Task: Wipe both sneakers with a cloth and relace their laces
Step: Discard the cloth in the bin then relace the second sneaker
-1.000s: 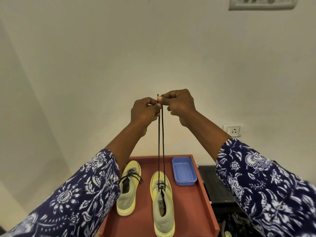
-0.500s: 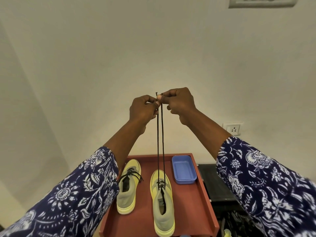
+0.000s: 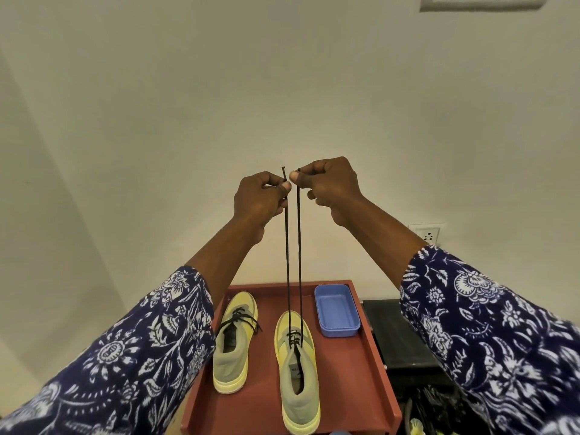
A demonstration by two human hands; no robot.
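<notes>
Two yellow-and-grey sneakers stand on a red tray table [image 3: 370,372], toes pointing away from me. The left sneaker [image 3: 233,343] has its black lace tied. From the right sneaker [image 3: 296,372] a black lace [image 3: 293,262] rises in two taut strands to my raised hands. My left hand [image 3: 260,197] pinches the tip of the left strand between thumb and finger. My right hand [image 3: 329,183] pinches the tip of the right strand. Both hands are held high, close together in front of the wall. No cloth is in view.
An empty blue plastic tub [image 3: 336,310] sits at the tray's far right corner. A black surface [image 3: 395,334] adjoins the tray on the right, with dark clutter below it. A wall socket [image 3: 428,235] is behind my right forearm.
My hands have drawn slightly apart, so the two lace tips no longer touch. The sneakers have stayed in place.
</notes>
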